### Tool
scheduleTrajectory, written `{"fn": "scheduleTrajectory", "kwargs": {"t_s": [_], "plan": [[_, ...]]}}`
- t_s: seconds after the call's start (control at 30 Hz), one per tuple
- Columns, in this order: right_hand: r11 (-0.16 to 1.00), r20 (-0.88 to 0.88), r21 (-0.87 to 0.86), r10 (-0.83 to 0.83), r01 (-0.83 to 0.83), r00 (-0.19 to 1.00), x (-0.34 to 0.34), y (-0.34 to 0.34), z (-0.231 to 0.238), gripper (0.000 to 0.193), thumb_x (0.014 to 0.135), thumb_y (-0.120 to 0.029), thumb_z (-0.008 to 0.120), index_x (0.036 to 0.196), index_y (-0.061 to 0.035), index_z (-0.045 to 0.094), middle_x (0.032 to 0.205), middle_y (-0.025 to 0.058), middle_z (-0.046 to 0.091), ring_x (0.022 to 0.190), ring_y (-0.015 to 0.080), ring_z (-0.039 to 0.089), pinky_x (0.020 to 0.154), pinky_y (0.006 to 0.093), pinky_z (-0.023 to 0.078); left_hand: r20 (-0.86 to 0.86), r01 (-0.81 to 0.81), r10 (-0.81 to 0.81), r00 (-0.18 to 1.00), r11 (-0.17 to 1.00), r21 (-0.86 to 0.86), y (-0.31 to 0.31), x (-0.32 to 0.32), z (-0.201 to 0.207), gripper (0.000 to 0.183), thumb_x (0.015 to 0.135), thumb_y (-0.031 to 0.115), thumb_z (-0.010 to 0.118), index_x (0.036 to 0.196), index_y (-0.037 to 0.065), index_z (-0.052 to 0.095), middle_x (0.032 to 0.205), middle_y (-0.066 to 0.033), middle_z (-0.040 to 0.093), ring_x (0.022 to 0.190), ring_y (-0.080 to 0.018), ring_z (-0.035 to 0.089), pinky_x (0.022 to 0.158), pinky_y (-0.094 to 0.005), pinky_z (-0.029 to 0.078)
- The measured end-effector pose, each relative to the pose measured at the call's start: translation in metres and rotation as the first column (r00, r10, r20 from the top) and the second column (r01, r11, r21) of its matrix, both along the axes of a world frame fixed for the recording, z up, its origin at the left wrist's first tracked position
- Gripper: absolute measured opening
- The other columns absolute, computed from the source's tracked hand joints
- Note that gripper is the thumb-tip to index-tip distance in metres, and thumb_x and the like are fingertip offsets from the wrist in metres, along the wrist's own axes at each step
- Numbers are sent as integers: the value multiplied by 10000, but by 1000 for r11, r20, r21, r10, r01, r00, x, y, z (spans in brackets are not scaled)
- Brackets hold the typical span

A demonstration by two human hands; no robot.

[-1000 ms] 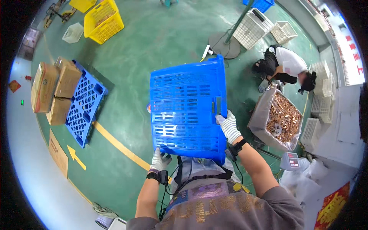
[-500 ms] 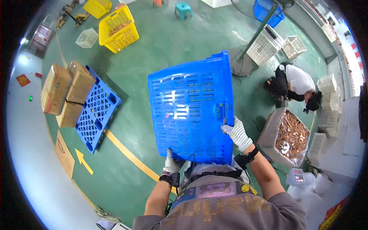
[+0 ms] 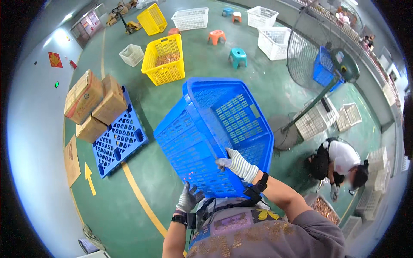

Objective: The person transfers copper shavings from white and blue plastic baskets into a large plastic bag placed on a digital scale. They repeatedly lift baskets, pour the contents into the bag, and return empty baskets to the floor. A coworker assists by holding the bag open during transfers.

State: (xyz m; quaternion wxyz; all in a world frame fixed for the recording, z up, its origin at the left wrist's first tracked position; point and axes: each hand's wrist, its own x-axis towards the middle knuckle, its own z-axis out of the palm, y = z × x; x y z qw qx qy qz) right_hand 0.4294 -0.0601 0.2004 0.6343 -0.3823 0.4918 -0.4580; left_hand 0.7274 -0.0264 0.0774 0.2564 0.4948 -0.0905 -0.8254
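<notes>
A large blue slatted plastic basket (image 3: pixel 185 144) is held up in front of my body, tilted, its mouth turned up and to the right. Bare mesh walls show inside it. My right hand (image 3: pixel 241 166), in a striped knit glove, is closed over the near rim, thumb and fingers on either side. Lower down, my left hand (image 3: pixel 188 199) wears a matching glove and supports the basket's outer wall near its base, fingers bent against it. The far part of the bottom is hidden by the walls.
Left stands a blue pallet (image 3: pixel 114 152) with cardboard boxes (image 3: pixel 84 96). Ahead are a yellow basket (image 3: pixel 161 75) with brown pieces, a teal stool (image 3: pixel 238 57) and white crates (image 3: pixel 190 19). On the right, a standing fan (image 3: pixel 340 64) and a crouching person (image 3: pixel 344 159) beside a box of brown pieces (image 3: pixel 323 208).
The basket has rolled from showing its outer side to showing its open mouth. My right hand has moved left with the rim. The view has shifted, bringing more of the far floor in.
</notes>
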Motion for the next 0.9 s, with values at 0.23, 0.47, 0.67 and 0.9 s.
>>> {"fn": "scheduleTrajectory", "kwargs": {"t_s": [0.23,0.47,0.67,0.9], "plan": [[1000,67,15,12,-13,998,-54,-114,-19,308,816,-194,720,996,-10,551,771,62,605,644,144,579,575,291,492,-22,-78,78,997,997,-12,-97,-54,-1,671,866,567,595,1377,203,357,1402,-131,348,1205,-395,423,992,-613,399],[985,-18,50,-166,166,986,-121,-261,-25,255,845,-194,686,1000,-41,553,782,64,610,658,151,595,567,282,479,-114,4,-10,993,999,-50,-303,-105,-15,560,856,531,631,1253,190,430,1290,-179,451,1136,-403,462,994,-588,403],[939,25,40,-342,341,939,-183,-355,-21,267,815,-177,718,955,-18,555,698,53,591,558,139,550,504,289,450,-187,328,-311,932,942,70,-455,-188,-9,654,845,508,660,1336,156,412,1288,-205,485,1136,-385,490,1001,-514,414],[895,-319,38,-411,445,854,-296,-466,-36,399,808,-264,705,1035,18,539,708,74,596,593,149,582,512,307,474,-76,321,-313,947,933,160,-583,-331,-62,681,824,434,702,1385,222,379,1377,-130,407,1196,-344,435,985,-528,407]]}}
